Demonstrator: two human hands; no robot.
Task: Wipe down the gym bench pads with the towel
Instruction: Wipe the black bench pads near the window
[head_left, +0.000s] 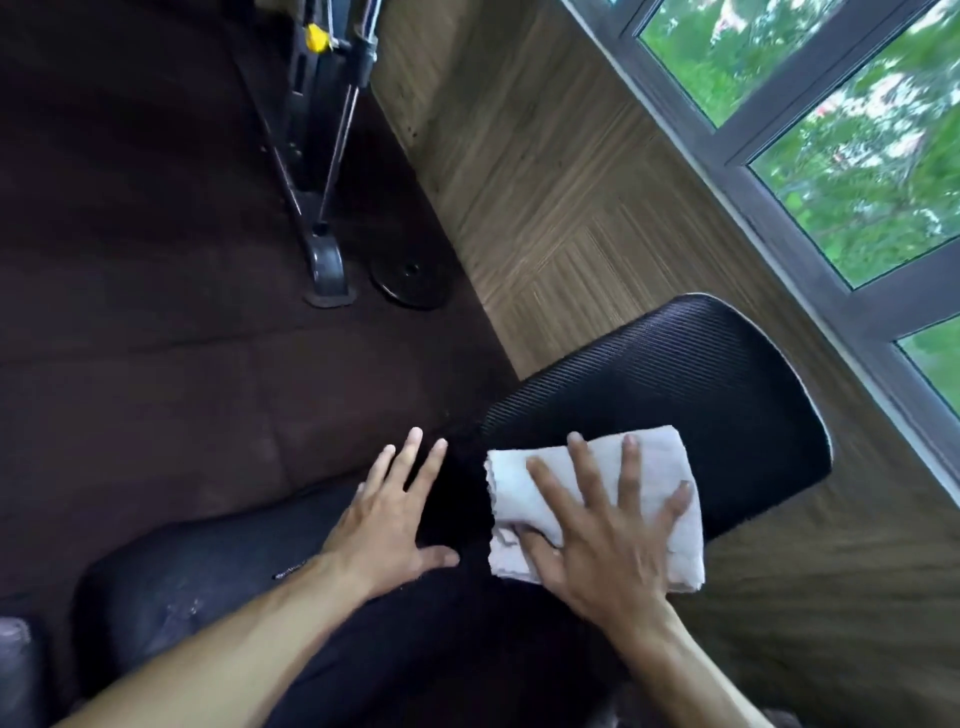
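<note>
Your right hand (597, 525) presses the towel (597, 504) flat, fingers spread, on the near end of the pad (701, 384); its unwiped length runs away toward the window. Left hand (395, 514) rests spread beside.

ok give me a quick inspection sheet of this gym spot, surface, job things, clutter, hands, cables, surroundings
surface: black ribbed bench pad, partly covered by the towel; a second dark pad lies nearer the person.
job's things: folded white towel flat on the ribbed pad.
clutter: weight plate flat on the dark floor mat.
hands: right hand pressed flat on the towel, fingers spread; left hand flat on the nearer pad, holding nothing.
cables: thin machine cables running down to a black foot.
surroundings: wood-look floor; window with greenery outside.
</note>
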